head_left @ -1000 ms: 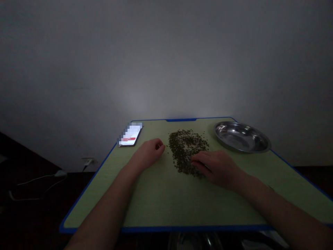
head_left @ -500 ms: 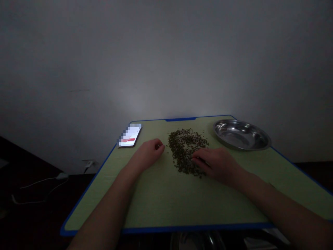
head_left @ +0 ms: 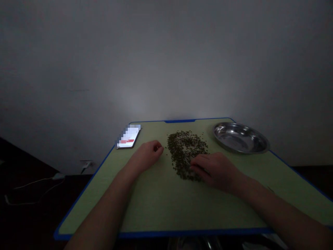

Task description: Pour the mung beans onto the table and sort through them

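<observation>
Small dark green-brown grains, like beans or seeds, lie spread in a loose patch on the pale green table. My right hand rests at the near right side of the patch, thumb and fingers closed together among the grains. Whatever is between those fingertips is too small to make out. To the left of the patch, my left hand lies on the table with its fingers curled in, apart from the main spread. The inside of its grip is hidden.
A shallow steel bowl stands at the back right, near the table's edge. At the back left lies a phone with a lit screen. A wall rises behind the table. Left of it, a white cable runs near a wall socket.
The view shifts slightly as the head moves. My right fingertips make small movements within the grains; the left hand stays in place.
</observation>
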`<state>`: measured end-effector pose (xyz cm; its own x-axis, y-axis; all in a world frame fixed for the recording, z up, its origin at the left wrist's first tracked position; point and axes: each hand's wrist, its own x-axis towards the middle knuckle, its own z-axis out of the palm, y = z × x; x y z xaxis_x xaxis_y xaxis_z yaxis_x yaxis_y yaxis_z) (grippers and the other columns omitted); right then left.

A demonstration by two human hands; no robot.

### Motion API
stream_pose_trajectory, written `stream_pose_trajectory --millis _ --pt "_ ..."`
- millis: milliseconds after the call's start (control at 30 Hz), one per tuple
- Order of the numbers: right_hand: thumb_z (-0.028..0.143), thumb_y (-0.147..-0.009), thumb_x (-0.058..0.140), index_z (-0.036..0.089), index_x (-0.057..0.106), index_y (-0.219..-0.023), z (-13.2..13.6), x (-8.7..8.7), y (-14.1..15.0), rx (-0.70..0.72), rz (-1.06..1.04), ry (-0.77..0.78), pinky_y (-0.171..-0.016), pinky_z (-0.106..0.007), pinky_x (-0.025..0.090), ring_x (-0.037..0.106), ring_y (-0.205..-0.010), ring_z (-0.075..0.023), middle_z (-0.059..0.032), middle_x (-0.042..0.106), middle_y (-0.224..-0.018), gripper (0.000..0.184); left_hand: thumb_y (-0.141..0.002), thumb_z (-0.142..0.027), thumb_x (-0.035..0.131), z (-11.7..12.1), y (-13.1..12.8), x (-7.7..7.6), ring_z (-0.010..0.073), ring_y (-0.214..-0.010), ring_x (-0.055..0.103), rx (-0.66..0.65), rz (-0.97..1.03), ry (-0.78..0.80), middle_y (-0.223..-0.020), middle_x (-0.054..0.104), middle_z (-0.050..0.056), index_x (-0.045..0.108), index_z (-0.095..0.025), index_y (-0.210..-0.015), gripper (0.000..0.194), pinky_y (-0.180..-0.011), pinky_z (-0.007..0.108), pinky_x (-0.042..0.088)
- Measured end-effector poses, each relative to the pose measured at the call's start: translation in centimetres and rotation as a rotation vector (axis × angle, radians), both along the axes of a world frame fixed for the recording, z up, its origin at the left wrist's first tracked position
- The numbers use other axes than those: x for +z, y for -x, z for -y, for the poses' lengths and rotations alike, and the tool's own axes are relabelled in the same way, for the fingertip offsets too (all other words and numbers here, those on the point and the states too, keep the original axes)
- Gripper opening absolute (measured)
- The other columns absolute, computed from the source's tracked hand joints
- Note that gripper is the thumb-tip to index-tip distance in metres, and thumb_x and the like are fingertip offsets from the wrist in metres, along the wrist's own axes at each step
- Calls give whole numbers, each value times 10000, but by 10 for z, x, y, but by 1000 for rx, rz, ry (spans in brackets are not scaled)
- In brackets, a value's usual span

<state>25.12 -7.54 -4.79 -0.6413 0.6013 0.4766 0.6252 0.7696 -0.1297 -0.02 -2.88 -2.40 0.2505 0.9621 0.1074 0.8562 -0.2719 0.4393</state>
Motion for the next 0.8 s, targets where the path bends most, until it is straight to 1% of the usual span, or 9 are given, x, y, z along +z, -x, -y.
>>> stream_pose_trajectory --millis 167,367,600,800 --pt "231 -921 468 162 617 -835 3 1 -1 11 7 41 -549 -275 299 605 -587 -154 -35 678 -720 186 -842 -303 442 -1 0 0 184 -692 583 -11 -1 -12 -778 666 53 635 -169 -821 235 -615 294 387" --pt "218 -909 482 165 611 -825 5 4 -1 29 -14 98 -562 -263 318 596 -585 -141 -22 670 -709 163 -850 -309 440 0 1 -1 189 -709 590 -7 -20 -2 -798 666 59 627 -167 -832 235 -621 293 386" --pt "224 -913 480 168 617 -837 5 3 -2 21 -25 119 -569 -263 333 603 -600 -147 -23 674 -714 167 -851 -308 437 -1 1 -3 189 -703 594 -4 -28 -8 -789 668 57 626 -171 -818 235 -612 289 382" --pt "231 -913 489 173 617 -841 3 2 -2 -13 1 136 -571 -264 327 602 -602 -146 -21 678 -721 158 -847 -312 444 -2 2 -4 191 -700 593 -3 -20 -11 -790 672 61 629 -174 -821 232 -608 291 382"
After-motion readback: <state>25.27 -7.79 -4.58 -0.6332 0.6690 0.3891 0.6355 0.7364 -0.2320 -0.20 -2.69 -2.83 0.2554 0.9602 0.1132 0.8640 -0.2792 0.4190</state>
